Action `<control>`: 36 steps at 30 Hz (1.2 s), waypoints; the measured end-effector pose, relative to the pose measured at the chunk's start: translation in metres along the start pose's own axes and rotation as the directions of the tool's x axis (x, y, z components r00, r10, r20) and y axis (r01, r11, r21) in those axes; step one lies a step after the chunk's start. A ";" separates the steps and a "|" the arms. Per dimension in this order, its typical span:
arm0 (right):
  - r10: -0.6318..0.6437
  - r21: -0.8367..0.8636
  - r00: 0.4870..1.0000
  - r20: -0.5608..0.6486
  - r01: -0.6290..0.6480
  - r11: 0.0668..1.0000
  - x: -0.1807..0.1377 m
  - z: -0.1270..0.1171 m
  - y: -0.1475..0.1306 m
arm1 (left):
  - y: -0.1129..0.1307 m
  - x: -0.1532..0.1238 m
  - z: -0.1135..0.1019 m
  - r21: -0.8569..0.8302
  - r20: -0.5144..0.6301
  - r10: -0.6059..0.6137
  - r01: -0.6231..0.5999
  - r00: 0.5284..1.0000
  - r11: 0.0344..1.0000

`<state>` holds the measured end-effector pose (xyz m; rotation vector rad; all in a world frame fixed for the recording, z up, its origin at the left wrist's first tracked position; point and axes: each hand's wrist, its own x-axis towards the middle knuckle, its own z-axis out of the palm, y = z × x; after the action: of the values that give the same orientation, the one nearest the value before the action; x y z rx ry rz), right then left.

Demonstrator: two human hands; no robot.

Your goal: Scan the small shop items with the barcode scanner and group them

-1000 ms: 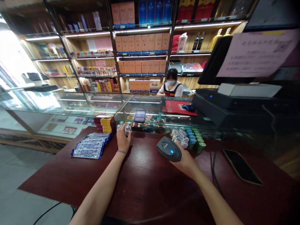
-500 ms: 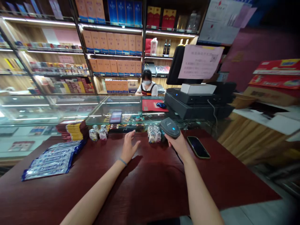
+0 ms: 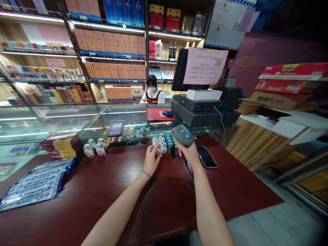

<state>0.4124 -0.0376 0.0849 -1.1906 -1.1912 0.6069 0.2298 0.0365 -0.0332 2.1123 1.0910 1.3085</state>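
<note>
My right hand [image 3: 189,153] is wrapped around a dark grey barcode scanner [image 3: 182,135] with a blue light on top, held above the table. A cable runs down from its handle. My left hand [image 3: 151,160], a band on its wrist, is at the near side of a cluster of small silver-lidded jars [image 3: 163,147]. Its thumb and fingers are apart; whether the fingertips touch a jar I cannot tell. Small blue containers [image 3: 169,142] and green ones [image 3: 175,149] stand right of the jars, partly behind the scanner. More silver-lidded jars [image 3: 100,149] stand further left.
A phone [image 3: 207,157] lies right of my right hand on the dark red table [image 3: 123,191]. Blue-and-white packets [image 3: 38,182] and stacked yellow-and-maroon packs [image 3: 63,147] lie left. Beyond are a glass counter, a mouse [image 3: 167,113], a monitor [image 3: 180,70] and a seated person [image 3: 153,95].
My left hand has moved right and up to the jar cluster. The view has shifted to the right. The scanner stays in my right hand, and blue and green containers now show beside the jars.
</note>
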 end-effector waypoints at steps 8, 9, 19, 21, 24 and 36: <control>0.003 -0.017 1.000 0.022 -0.003 1.000 -0.002 0.005 0.001 | 0.012 -0.005 -0.011 -0.035 0.002 0.049 -0.049 0.999 0.998; 0.004 -0.020 1.000 0.031 -0.003 1.000 -0.002 0.005 0.001 | 0.013 -0.007 -0.015 -0.043 0.010 0.052 -0.052 0.999 0.998; 0.032 0.010 0.991 0.129 -0.033 0.999 -0.006 0.024 0.008 | -0.015 -0.032 -0.115 -0.250 -0.014 -0.184 0.174 0.983 0.952; 0.033 0.005 0.989 0.142 -0.034 0.999 -0.008 0.031 0.010 | -0.026 -0.037 -0.142 -0.346 0.004 -0.266 0.251 0.964 0.904; 0.038 -0.038 0.984 0.176 -0.032 0.999 -0.013 0.044 0.011 | -0.040 -0.043 -0.180 -0.488 0.041 -0.325 0.303 0.945 0.819; 0.056 -0.195 0.905 0.422 0.031 0.980 -0.058 0.111 0.009 | -0.061 -0.047 -0.233 -0.818 0.243 -0.581 0.486 0.777 0.308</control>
<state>0.2933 -0.0435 0.0463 -1.2693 -1.6467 0.8011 -0.0121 0.0252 0.0071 0.8038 0.7845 1.2100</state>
